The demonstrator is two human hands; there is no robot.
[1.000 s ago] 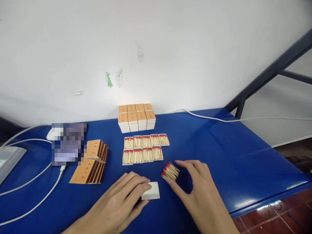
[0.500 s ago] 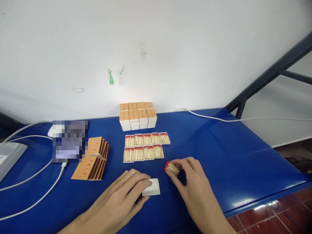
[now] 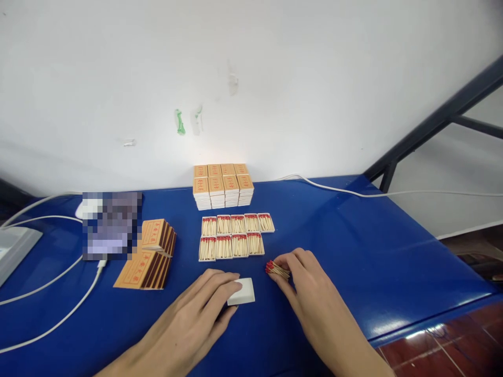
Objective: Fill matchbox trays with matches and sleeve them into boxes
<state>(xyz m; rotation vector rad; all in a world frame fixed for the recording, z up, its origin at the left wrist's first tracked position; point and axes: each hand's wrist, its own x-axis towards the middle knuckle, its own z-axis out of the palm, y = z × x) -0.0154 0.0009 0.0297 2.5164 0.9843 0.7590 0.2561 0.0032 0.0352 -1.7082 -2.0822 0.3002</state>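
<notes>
My right hand [image 3: 304, 280] is closed around a small bundle of red-tipped matches [image 3: 277, 269] that lies on the blue table [image 3: 353, 246]. My left hand [image 3: 204, 303] lies on the table with its fingers curled round a white matchbox tray [image 3: 241, 291], its underside up. Just beyond both hands sit two rows of open trays filled with matches [image 3: 234, 236].
A stack of closed matchboxes [image 3: 222, 186] stands by the white wall. Orange matchbox sleeves [image 3: 149, 254] lie in piles at the left, next to a blurred item [image 3: 111, 225] and white cables [image 3: 47, 283]. The table's front edge runs lower right, above a tiled floor.
My right hand has closed in on the matches and gathered them into a tighter bundle, shifting slightly away from me. My left hand has stayed on the white tray.
</notes>
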